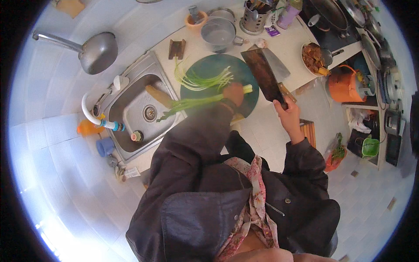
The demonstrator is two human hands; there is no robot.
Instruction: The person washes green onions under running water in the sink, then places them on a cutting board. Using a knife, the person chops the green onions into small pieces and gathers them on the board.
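My right hand (289, 116) grips the handle of a dark, stained cleaver (262, 73), raised near the right side of a round green cutting board (204, 62). On the board my left hand (233, 93) is closed around a pale green leafy stalk (203, 101), perhaps celery. Its cut end pokes out to the right of the fingers, and its leaves reach left over the sink edge. Thin green scallions (203, 82) lie just beyond that hand. Behind the cleaver rests a second, lighter blade (276, 64) on the counter, partly hidden.
Left of the board is a steel sink (131, 98) holding a long brown root vegetable (158, 95). Along the back stand a metal pot (218, 32) and a perforated utensil holder (253, 21). At right sit a bowl of food (312, 59) and a black stove (327, 36).
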